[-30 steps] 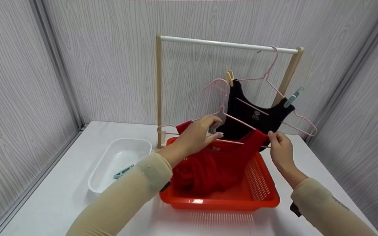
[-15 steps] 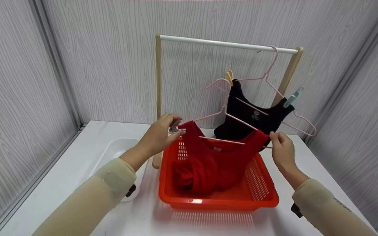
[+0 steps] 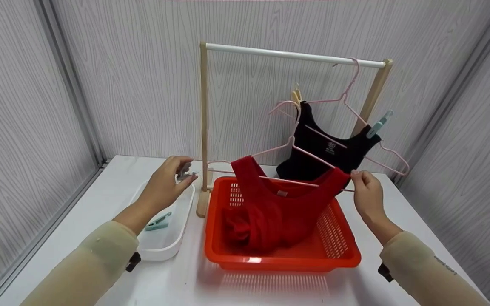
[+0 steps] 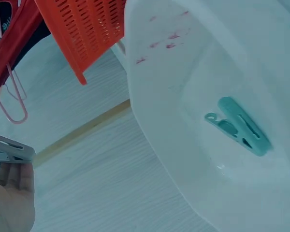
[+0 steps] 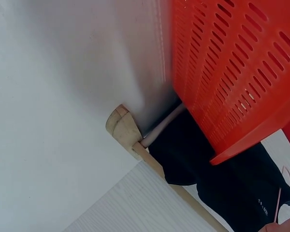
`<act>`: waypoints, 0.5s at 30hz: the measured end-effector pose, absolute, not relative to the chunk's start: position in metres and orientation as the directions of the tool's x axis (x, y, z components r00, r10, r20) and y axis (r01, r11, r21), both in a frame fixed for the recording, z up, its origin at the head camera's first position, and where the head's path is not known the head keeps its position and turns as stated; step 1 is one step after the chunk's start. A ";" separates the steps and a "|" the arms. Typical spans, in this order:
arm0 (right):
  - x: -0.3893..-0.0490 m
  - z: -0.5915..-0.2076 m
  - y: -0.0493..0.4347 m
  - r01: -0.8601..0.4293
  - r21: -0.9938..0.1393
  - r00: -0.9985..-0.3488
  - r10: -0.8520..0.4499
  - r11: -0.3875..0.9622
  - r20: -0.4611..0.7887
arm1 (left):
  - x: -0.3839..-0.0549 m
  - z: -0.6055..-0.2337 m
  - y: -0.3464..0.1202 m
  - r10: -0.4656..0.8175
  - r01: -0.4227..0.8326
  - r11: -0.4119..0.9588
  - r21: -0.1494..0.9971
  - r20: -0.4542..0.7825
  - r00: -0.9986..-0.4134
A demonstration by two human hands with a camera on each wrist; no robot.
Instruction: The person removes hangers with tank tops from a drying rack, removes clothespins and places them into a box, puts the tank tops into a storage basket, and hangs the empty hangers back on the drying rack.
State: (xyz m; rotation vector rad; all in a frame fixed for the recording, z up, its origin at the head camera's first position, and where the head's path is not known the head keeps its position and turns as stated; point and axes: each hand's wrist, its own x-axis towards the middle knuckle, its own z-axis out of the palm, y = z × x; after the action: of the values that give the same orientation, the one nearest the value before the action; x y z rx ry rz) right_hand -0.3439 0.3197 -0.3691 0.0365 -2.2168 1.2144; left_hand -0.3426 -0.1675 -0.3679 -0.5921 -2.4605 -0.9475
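A grey clothes peg (image 3: 184, 171) is pinched between the thumb and fingers of my left hand (image 3: 163, 183), over the back of the white tub (image 3: 160, 255). In the left wrist view the peg (image 4: 13, 150) points toward the rack. My right hand (image 3: 368, 197) pinches the right shoulder strap of a red tank top (image 3: 289, 216) where it lies over a pink hanger (image 3: 313, 156). Both straps are on the hanger, and the lower part of the top lies bunched in the red basket (image 3: 279, 260). Two green pegs (image 3: 158, 222) appear to lie in the tub.
A wooden rack with a white rail (image 3: 279, 54) stands behind the basket. From it hangs a black tank top (image 3: 313, 148) on another pink hanger (image 3: 344, 95), with a yellow peg (image 3: 297, 97) and a green peg (image 3: 379, 124) on its straps. Patterned walls enclose the table.
My left hand has moved left from in front of the pink hanger, past the red top's left strap, to above the tub, keeping the grey peg. My right hand has stayed at the right strap.
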 end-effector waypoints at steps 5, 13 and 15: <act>-0.343 -0.371 0.325 -0.295 -0.753 -0.808 0.267 0.588 0.524 | -0.339 -0.382 -0.186 0.184 0.451 0.704 0.549 0.471 -0.862; -0.340 -0.373 0.329 -0.283 -0.760 -0.814 0.273 0.585 0.513 | -0.335 -0.404 -0.208 0.131 0.271 0.789 0.552 0.279 -0.951; -0.340 -0.372 0.329 -0.287 -0.759 -0.811 0.273 0.585 0.518 | -0.334 -0.408 -0.212 0.104 0.216 0.816 0.536 0.230 -0.968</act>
State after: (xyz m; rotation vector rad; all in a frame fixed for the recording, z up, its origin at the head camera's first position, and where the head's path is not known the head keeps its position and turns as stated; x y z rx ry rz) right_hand -0.3398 0.3290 -0.3720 0.0115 -2.2093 1.2052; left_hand -0.3344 -0.2119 -0.4082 -0.2502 -2.8103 -0.8625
